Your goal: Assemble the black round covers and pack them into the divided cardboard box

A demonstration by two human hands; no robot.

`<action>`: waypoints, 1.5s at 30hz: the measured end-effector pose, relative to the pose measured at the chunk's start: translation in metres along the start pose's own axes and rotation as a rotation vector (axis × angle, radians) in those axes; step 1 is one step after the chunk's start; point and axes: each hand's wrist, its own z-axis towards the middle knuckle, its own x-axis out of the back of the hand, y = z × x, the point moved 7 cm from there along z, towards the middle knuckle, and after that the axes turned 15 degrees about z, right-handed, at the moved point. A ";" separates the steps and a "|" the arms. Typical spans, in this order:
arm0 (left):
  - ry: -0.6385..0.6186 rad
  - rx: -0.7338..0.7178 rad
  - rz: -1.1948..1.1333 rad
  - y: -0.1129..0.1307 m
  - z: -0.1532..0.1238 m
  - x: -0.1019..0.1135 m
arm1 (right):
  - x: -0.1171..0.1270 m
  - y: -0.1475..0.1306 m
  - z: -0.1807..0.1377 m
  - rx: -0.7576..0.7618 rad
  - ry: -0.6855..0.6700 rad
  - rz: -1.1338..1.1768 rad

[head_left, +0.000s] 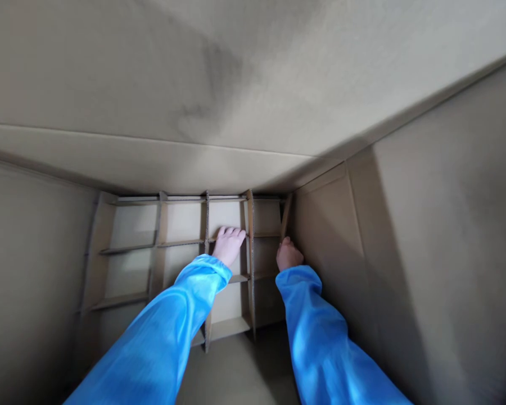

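Observation:
A cardboard divider (251, 264) of interlocked strips forms a grid of cells deep inside a large cardboard box. My left hand (230, 244) curls its fingers over a cross strip in the third column from the left. At the grid's right end, my right hand (289, 254) is closed around the outermost upright strip (286, 214), close beside the box's side wall. The undersides of both hands are hidden. Blue sleeves cover both forearms, and the left one blocks part of the lower grid.
Tall cardboard walls rise on the left (29, 242), at the far side (253, 84) and on the right (447, 225). The box floor (231, 371) shows in front of the grid. Shadow darkens the right corner.

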 end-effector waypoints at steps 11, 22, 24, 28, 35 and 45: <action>0.209 0.175 -0.147 -0.029 0.004 0.046 | 0.046 -0.030 0.038 0.149 0.267 0.373; 0.009 0.195 -0.035 -0.043 0.028 0.022 | 0.019 -0.037 0.051 0.233 0.285 0.215; 0.009 0.197 -0.038 -0.043 0.026 0.019 | 0.020 -0.038 0.056 0.210 0.277 0.189; 0.042 0.192 -0.039 -0.043 0.025 0.021 | 0.026 -0.040 0.048 0.238 0.354 0.190; 0.094 0.176 -0.090 -0.036 0.018 0.021 | 0.015 -0.095 -0.005 0.554 0.324 0.188; 0.160 0.232 -0.105 -0.037 0.016 0.014 | -0.025 -0.117 0.004 0.433 0.170 -0.026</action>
